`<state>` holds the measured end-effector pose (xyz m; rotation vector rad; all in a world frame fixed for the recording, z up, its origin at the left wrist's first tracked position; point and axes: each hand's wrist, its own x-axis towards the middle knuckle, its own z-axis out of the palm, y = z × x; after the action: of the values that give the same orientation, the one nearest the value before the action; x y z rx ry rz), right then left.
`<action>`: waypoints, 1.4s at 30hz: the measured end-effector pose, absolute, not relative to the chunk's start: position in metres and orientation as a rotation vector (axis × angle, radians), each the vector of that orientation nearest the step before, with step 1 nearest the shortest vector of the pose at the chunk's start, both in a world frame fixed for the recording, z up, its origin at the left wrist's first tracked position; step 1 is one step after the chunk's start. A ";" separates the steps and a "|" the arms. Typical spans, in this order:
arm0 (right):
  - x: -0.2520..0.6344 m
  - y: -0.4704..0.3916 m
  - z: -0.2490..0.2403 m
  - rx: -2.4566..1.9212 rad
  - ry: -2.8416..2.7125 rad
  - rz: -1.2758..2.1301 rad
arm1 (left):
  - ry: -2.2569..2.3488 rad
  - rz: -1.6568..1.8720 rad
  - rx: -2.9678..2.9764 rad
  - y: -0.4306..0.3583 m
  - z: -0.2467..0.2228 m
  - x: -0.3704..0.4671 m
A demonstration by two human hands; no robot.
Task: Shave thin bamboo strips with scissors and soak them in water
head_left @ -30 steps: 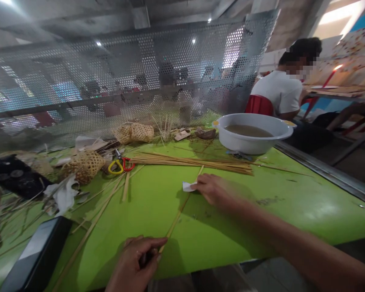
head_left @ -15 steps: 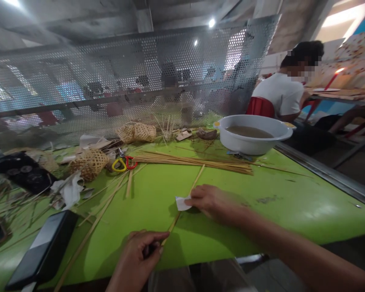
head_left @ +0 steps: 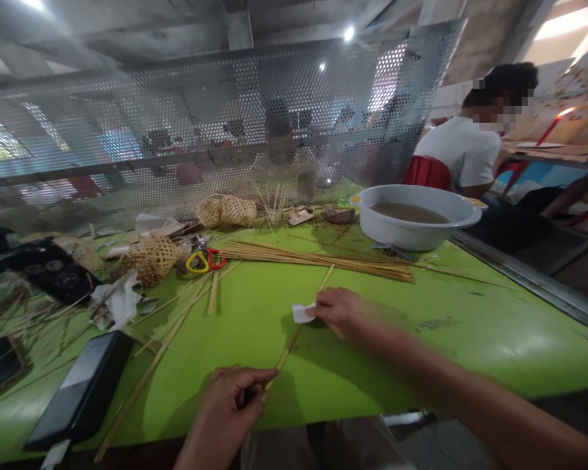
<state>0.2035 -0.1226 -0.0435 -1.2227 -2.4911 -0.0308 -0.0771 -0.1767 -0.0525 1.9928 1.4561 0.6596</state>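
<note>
Near the table's front edge, my left hand [head_left: 235,401] is closed on the lower end of a thin bamboo strip [head_left: 289,347]. The strip slants away over the green table [head_left: 255,313]. My right hand [head_left: 340,313] pinches a small white piece of paper or cloth [head_left: 302,314] against the strip, farther up; its far end shows beyond the fingers. Behind my right hand lies a bundle of bamboo strips [head_left: 323,259], with scissors [head_left: 206,260] with yellow and red handles at its left end.
A white basin [head_left: 406,232] of brownish water stands at the back right. Woven baskets [head_left: 151,258], scraps and loose strips lie left and back. A black power bank [head_left: 81,385] and a phone [head_left: 0,367] lie at left. A person [head_left: 463,147] sits beyond the basin.
My right hand has slid a little up along the strip, away from my left hand, with the white piece. The view has shifted slightly.
</note>
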 end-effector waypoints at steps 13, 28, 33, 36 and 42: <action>0.181 -0.119 -0.031 -1.035 -2.660 0.042 | 1.465 0.620 1.857 -0.174 -0.036 -0.068; 0.175 -0.126 -0.040 -0.895 -2.676 0.066 | 1.566 0.534 1.944 -0.189 -0.038 -0.090; 0.177 -0.121 -0.041 -1.022 -2.644 0.002 | 1.572 0.598 2.096 -0.195 -0.038 -0.084; 0.188 -0.108 -0.049 -1.183 -2.565 -0.081 | 1.581 0.659 2.228 -0.200 -0.041 -0.082; 0.189 -0.109 -0.056 -1.250 -2.459 -0.153 | 1.603 0.713 2.384 -0.203 -0.052 -0.078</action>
<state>0.1886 -0.1092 -0.0565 -1.2503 -2.4592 -0.1534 -0.0778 -0.2029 -0.0523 2.3836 1.6033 0.7129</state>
